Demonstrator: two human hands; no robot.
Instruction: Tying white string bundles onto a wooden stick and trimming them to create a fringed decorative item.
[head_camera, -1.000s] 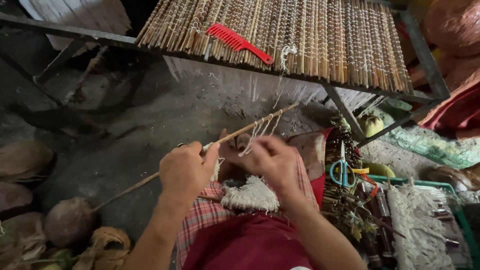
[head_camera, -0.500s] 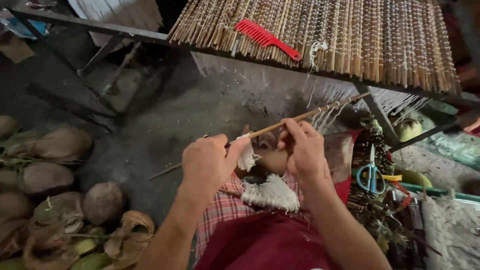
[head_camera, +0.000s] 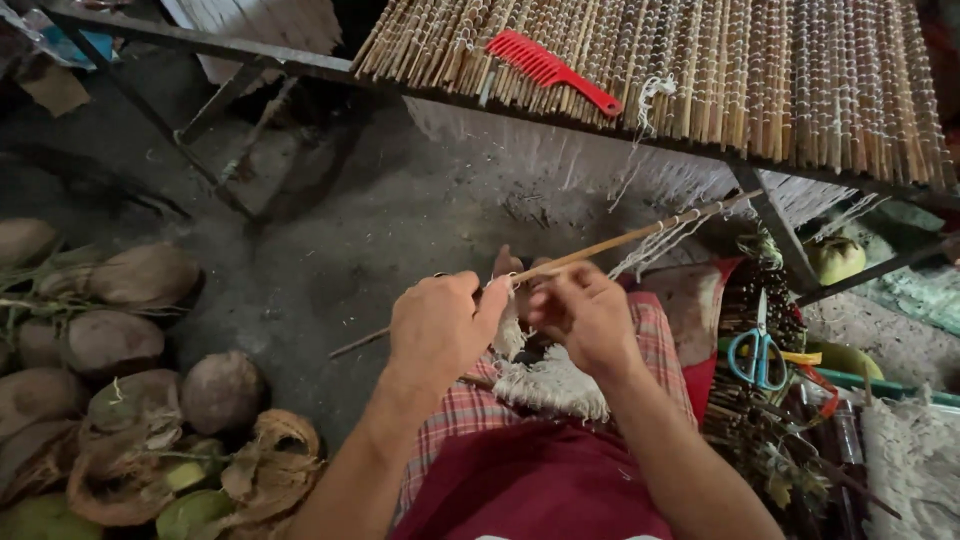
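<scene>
Bamboo stick (head_camera: 600, 243), thin, pale, white threads tied on, left hand (head_camera: 437, 325) gripping it, right hand (head_camera: 585, 312) seemingly pinching thread

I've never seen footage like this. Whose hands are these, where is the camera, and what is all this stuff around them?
The camera sits on a person's head, looking down at their own two bare hands. The left hand and right hand both pinch a long thin stick with pale strings tied along it. A bundle of white fibre lies on the lap. Ahead is a mat of thin sticks with a red comb on it. Coconut husks lie at the left, blue-handled scissors at the right.
</scene>
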